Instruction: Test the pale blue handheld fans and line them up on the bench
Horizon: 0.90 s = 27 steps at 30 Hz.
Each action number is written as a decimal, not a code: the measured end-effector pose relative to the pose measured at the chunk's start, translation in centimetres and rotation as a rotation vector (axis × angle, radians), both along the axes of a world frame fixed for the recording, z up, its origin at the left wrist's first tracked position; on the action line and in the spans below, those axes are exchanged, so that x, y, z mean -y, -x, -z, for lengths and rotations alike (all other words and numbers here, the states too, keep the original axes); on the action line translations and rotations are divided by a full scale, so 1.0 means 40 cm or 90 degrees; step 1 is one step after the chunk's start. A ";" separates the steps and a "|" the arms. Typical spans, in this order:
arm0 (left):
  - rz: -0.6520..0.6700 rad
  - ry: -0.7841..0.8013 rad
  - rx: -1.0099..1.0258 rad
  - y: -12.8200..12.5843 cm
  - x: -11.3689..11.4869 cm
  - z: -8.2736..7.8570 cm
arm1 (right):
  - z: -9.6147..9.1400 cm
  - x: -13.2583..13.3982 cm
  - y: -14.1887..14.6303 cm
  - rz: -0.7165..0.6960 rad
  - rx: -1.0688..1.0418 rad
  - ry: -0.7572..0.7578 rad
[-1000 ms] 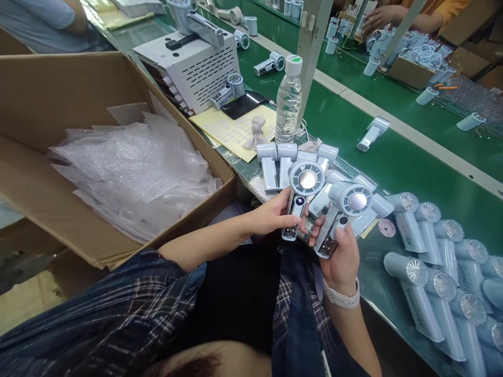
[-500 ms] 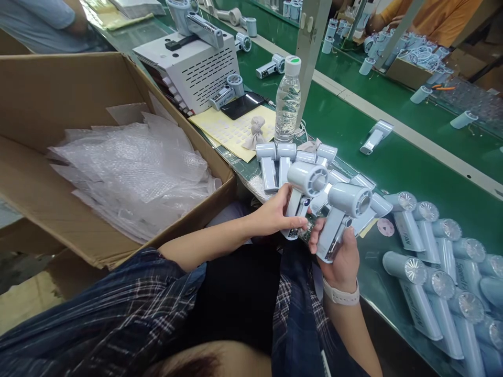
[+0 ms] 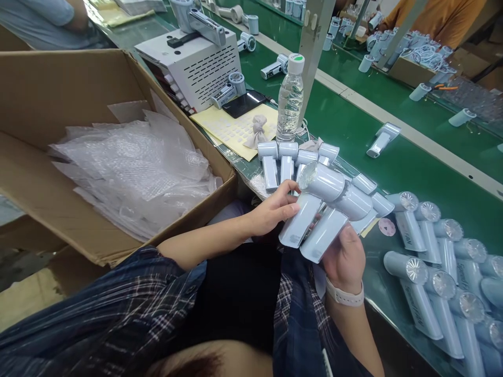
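Note:
In front of my body I hold two pale blue handheld fans side by side, their plain handle faces turned up. My left hand (image 3: 275, 209) is closed at the edge of the left fan (image 3: 302, 217), with thumb and fingers near the top of its handle. From below and behind, my right hand (image 3: 346, 256) grips the right fan (image 3: 324, 235); most of its fingers are hidden. The two fan heads touch. Just beyond them, several similar fans (image 3: 270, 170) lie in a row on the green table (image 3: 377, 283).
To the left is a cardboard box (image 3: 165, 235) of bubble-wrap bags (image 3: 133, 162). A water bottle (image 3: 290, 99) stands behind the fans, near a yellow sticker sheet (image 3: 236, 128) and a white vented machine (image 3: 208, 68). More fans (image 3: 416, 298) fill the right side. Other people sit at the far benches.
Both held fans have been turned over, from their open-ended heads and button sides to their plain backs, and brought together. My right hand has rolled beneath them.

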<state>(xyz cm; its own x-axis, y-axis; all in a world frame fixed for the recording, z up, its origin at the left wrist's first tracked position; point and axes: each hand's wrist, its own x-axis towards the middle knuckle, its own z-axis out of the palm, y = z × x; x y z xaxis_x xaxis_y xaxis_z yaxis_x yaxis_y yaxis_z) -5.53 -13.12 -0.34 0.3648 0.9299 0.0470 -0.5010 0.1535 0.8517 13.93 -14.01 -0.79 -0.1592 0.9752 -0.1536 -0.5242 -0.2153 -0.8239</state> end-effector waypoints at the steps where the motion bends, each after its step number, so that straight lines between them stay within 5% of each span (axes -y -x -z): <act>1: -0.009 0.013 0.006 -0.002 -0.001 -0.005 | -0.005 -0.001 0.002 0.000 0.000 0.006; 8: -0.007 0.152 0.010 -0.011 -0.003 -0.023 | -0.036 -0.005 0.025 -0.039 -0.032 0.070; 13: -0.012 0.147 0.066 -0.012 -0.010 -0.008 | -0.041 -0.003 0.034 -0.086 -0.035 0.046; 17: 0.057 0.106 0.111 -0.006 -0.014 0.001 | -0.040 -0.002 0.032 -0.073 -0.054 0.052; 27: -0.015 0.065 -0.008 0.016 -0.007 -0.001 | -0.026 0.000 0.012 0.074 -0.040 -0.028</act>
